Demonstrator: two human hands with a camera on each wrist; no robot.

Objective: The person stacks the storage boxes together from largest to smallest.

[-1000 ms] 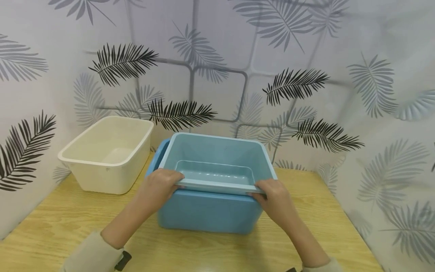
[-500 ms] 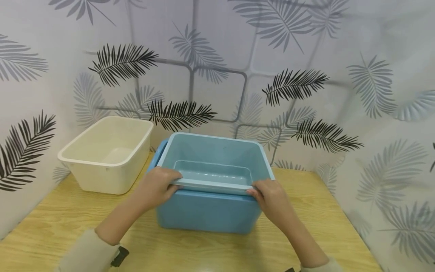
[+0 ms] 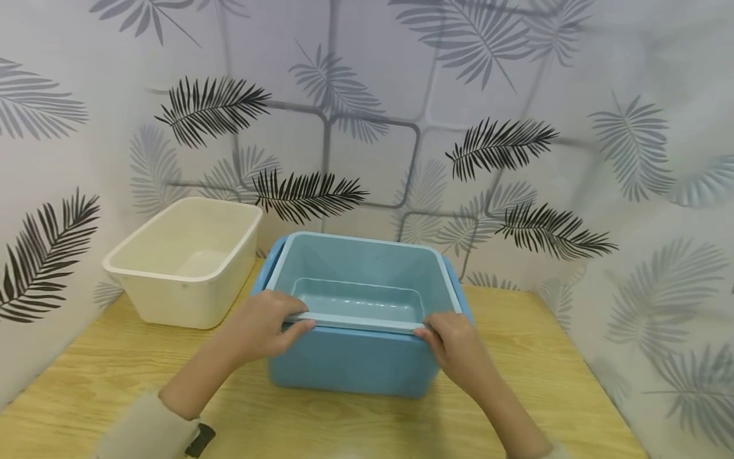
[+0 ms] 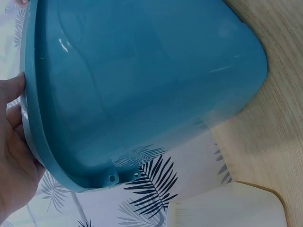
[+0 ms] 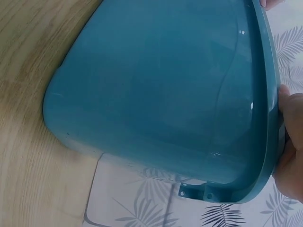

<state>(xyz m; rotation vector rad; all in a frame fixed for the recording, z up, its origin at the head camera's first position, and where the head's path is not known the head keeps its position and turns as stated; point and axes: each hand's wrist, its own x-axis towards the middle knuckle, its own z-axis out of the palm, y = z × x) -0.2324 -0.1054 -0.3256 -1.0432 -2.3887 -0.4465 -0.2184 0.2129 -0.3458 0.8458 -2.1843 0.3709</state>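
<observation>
A pale teal plastic bin [image 3: 358, 301] sits nested inside a larger blue bin [image 3: 350, 363], its rim just above the blue one's front rim. Near the front left corner, my left hand [image 3: 260, 325] pinches the pale bin's rim, fingers over the edge and thumb in front. My right hand [image 3: 455, 341] grips the same rim toward the front right corner. Both wrist views show the blue bin's outer wall [image 4: 142, 71], with my left hand [image 4: 16, 146] and my right hand [image 5: 291, 142] at the rim. The inner bin is mostly hidden there.
A cream bin [image 3: 183, 280] stands upright at the back left of the wooden table [image 3: 321, 427], left of the blue bin. Behind the table hangs a leaf-patterned backdrop [image 3: 373, 166].
The pale bin has sunk lower and shifted slightly left inside the blue bin, so the blue rim now shows on its right side too. Both hands moved down with it.
</observation>
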